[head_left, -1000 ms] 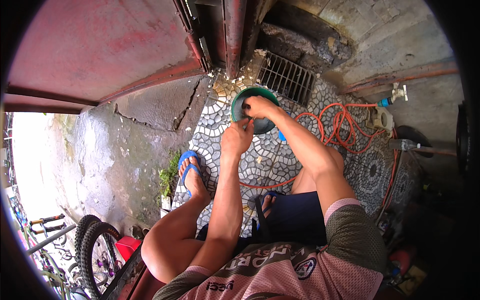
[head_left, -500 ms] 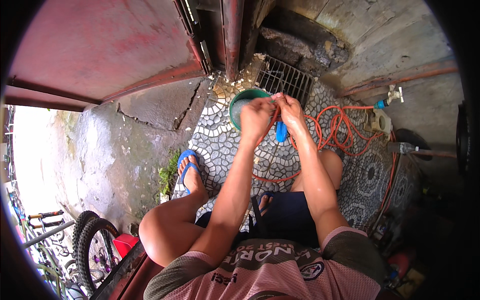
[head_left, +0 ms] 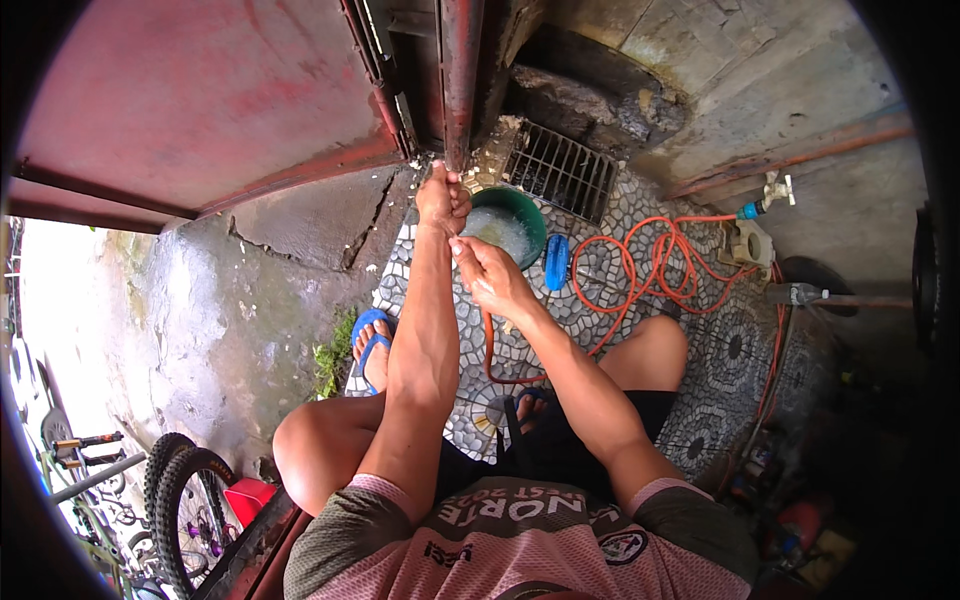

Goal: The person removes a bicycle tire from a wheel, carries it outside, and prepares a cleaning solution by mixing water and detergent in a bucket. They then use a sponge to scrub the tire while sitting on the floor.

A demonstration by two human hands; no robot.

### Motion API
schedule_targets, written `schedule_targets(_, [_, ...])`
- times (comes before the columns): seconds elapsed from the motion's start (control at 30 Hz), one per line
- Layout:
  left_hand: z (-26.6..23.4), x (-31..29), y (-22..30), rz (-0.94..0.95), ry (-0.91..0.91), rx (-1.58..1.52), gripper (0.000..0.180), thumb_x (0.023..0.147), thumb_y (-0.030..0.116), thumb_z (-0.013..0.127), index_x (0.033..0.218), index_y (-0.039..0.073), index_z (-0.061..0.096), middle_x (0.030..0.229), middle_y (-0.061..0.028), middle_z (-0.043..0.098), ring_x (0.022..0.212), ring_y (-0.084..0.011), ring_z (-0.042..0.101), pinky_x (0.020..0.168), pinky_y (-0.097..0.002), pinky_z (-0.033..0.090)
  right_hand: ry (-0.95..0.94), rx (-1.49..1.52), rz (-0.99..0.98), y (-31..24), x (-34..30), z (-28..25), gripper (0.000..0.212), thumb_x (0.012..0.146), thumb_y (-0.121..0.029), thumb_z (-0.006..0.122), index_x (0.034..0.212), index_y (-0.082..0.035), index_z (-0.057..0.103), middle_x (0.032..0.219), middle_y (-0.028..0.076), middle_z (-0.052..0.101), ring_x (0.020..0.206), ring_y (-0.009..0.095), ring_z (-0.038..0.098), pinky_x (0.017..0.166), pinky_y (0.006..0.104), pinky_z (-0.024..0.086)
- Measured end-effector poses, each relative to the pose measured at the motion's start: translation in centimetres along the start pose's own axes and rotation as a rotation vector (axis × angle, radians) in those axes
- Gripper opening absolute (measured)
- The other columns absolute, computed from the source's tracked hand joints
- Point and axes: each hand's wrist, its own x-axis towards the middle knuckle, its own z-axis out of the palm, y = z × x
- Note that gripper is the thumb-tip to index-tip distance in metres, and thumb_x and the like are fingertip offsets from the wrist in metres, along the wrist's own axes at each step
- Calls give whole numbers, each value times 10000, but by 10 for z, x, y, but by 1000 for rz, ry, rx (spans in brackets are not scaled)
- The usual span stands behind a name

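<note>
My left hand is closed in a loose fist beside the far-left rim of a green basin. No object shows in its fingers. My right hand is just below it, its fingertips close to my left wrist. That right hand is closed around an orange hose, which runs out from beneath it toward me and bends right. The hose's end is hidden by my hands. Cloudy, foamy water lies in the basin. Right of the basin, a blue oval thing like a scrub brush rests on the pebble-patterned floor.
Coiled hose lies on the right and leads to a wall tap. A metal drain grate is behind the basin. A red metal gate stands far left. Bicycle wheels are at lower left.
My hands have moved from above the basin to its left side, with the left hand now farther forward. The basin's water shows more fully, and the hose has shifted left with my right hand.
</note>
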Motion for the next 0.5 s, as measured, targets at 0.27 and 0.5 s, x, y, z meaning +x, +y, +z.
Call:
schedule_targets(0.27, [-7, 1, -4, -2, -96, 33, 259, 1087, 153, 500, 1303, 12, 530, 1033, -128, 656, 593, -89, 429, 451, -217, 344, -54, 6, 55, -8, -4, -6, 369, 1106, -322, 493, 1290, -20, 599, 761, 82, 604, 661, 200, 586, 637, 372, 488])
schedule_targets(0.5, [-34, -5, -5, 23, 255, -55, 432, 1018, 525, 621, 825, 148, 534, 591, -23, 472, 440, -160, 402, 413, -312, 342, 122, 50, -98, -1, -6, 21, 251, 1102, -222, 521, 1307, -81, 489, 731, -2, 522, 621, 99, 509, 568, 314, 450])
